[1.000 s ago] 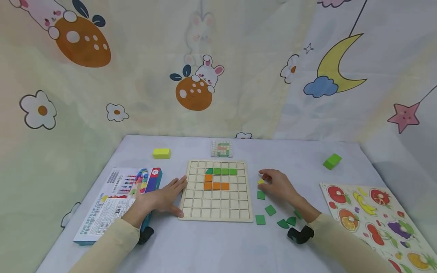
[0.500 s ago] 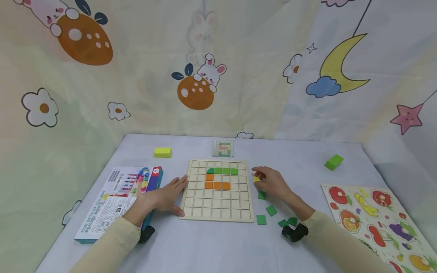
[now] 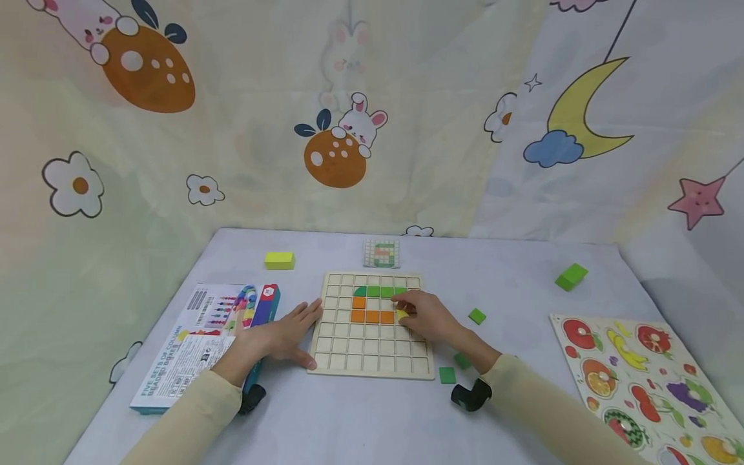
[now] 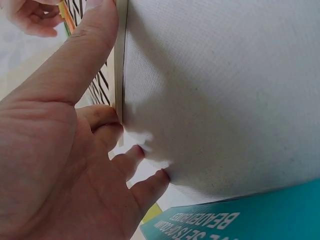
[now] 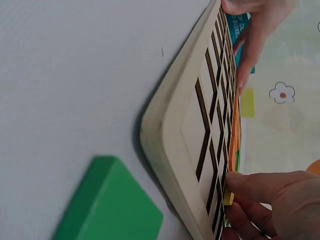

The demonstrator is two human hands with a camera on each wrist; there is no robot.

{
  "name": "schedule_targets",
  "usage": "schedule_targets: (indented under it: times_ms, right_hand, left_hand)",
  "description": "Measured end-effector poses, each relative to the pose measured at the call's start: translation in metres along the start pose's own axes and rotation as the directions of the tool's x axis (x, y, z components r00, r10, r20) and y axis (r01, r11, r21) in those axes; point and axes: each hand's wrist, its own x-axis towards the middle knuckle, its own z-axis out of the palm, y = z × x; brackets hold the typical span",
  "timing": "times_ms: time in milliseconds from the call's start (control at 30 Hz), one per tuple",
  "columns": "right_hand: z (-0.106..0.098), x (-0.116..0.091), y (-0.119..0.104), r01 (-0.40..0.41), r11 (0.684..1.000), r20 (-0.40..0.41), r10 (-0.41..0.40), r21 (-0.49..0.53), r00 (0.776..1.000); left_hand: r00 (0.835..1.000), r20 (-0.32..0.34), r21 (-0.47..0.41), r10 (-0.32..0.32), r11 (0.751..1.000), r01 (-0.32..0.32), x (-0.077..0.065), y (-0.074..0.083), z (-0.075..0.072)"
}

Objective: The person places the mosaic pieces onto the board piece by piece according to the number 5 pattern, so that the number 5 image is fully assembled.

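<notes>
A square wooden grid board (image 3: 372,365) lies on the white-covered table. Its upper cells hold a row of green tiles (image 3: 380,292), the leftmost with a rounded corner, and orange tiles (image 3: 372,316) in an L shape below. Between thumb and fingers, my right hand (image 3: 431,316) pinches a small yellow tile (image 3: 402,314) over the cell at the right end of the orange row; the right wrist view shows the yellow tile (image 5: 228,198) at the board's surface. My left hand (image 3: 285,336) rests at the board's left edge, fingers spread, thumb touching the lower left corner.
Loose green tiles (image 3: 447,375) lie right of the board, some hidden by the right arm. A small pattern card (image 3: 382,254) is behind it. A box (image 3: 174,361) sits left, a fruit puzzle sheet (image 3: 633,368) right. Yellow (image 3: 279,261) and green (image 3: 571,276) blocks stand farther back.
My right hand has carried the yellow tile left from beside the board to above its grid, uncovering a green tile on the table. My left hand stays at the board's edge.
</notes>
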Motion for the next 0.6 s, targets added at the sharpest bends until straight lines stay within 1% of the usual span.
schedule_targets:
  times_ms: [233,367,600]
  right_hand:
    - [0.0013,-0.0047,-0.0058,-0.017,1.000,-0.012,0.017,-0.007,1.000]
    - [0.0020,-0.0080,-0.0059,-0.015,1.000,-0.031,0.014,-0.018,0.999]
    - [0.0047,-0.0087,-0.0062,0.000,0.999,-0.041,-0.002,-0.037,0.999]
  left_hand:
    - [1.000,-0.003,0.001,-0.003,1.000,0.003,0.0014,0.0003,-0.0002]
    - [1.000,-0.005,0.003,-0.003,1.000,0.003,0.0018,0.0003,0.0000]
    - [1.000,0.000,0.001,-0.007,1.000,0.007,0.0012,0.0003,0.0005]
